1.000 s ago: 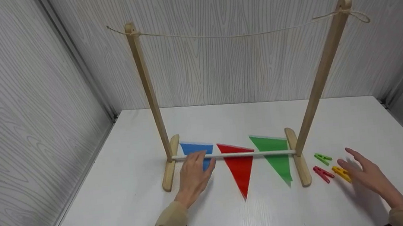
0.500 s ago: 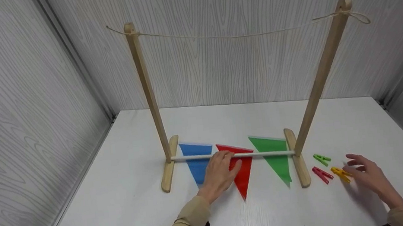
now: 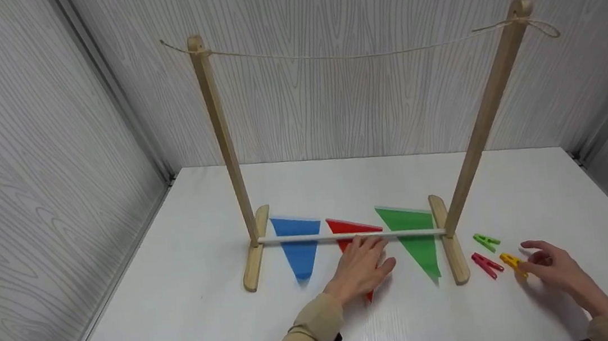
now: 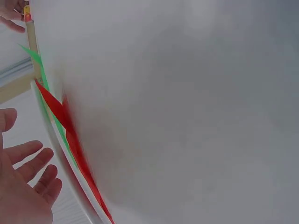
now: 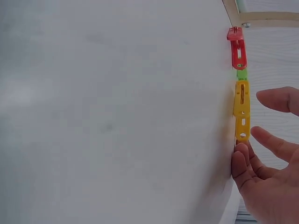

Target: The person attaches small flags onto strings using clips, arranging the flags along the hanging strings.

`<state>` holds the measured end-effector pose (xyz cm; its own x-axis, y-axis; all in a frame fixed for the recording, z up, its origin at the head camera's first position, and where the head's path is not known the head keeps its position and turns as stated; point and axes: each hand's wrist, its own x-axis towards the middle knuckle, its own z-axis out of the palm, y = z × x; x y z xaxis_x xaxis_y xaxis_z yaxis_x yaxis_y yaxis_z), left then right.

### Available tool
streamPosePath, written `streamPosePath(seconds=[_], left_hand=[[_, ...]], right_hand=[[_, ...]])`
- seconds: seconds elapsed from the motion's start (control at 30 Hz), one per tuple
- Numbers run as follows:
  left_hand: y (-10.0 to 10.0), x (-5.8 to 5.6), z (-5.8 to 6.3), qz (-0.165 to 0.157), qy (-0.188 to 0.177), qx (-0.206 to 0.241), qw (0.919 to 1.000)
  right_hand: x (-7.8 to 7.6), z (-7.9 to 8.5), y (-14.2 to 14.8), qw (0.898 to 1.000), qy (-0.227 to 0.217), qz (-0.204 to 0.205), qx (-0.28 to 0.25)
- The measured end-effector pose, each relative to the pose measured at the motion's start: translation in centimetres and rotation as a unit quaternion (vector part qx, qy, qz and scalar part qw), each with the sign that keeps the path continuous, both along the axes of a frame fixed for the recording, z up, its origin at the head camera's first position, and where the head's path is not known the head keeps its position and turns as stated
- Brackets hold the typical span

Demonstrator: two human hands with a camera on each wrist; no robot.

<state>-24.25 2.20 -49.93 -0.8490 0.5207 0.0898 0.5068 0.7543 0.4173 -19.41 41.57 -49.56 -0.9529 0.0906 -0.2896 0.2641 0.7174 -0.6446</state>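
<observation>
In the head view my left hand reaches over the red triangular flag, its loose fingers right at the white rod. The left wrist view shows those fingers spread, with no thing between them. A blue flag lies to its left and a green flag to its right. My right hand is low over the table beside a yellow clothespin, thumb and index finger parted around its near end. Red and green clothespins lie just left of it.
Two wooden posts, left and right, stand on wooden feet joined by the rod. A thin string sags between their tops, looped at the right end. Wood-grain panels enclose the white table.
My left hand has moved right, from the blue flag to the red one, uncovering the blue. My right hand has come down slightly toward the yellow clothespin, its fingers bending more.
</observation>
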Motion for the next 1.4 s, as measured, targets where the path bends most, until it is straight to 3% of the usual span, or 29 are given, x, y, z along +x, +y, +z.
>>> streamPosePath(seconds=[0.23,0.5,0.73,1.1,1.4], left_hand=[[1.8,0.3,0.2,-0.003,-0.06,-0.026,0.9978],[3.2,0.4,0.3,-0.014,-0.076,-0.064,0.995],[3.4,0.8,0.4,-0.014,-0.132,-0.083,0.9877],[2.9,1.1,0.9,-0.033,-0.118,-0.099,0.9875],[2.2,0.6,0.7,-0.048,-0.114,-0.074,0.9896]], right_hand=[[0.2,0.1,-0.1,1.0,-0.014,0.009,0.01],[0.4,-0.3,-0.1,1.0,-0.019,0.0,0.005],[0.5,-0.6,-0.1,1.0,-0.026,0.001,0.004],[0.5,-0.3,0.1,1.0,-0.029,-0.001,-0.001],[0.6,-0.3,0.3,1.0,-0.028,0.003,-0.004]])
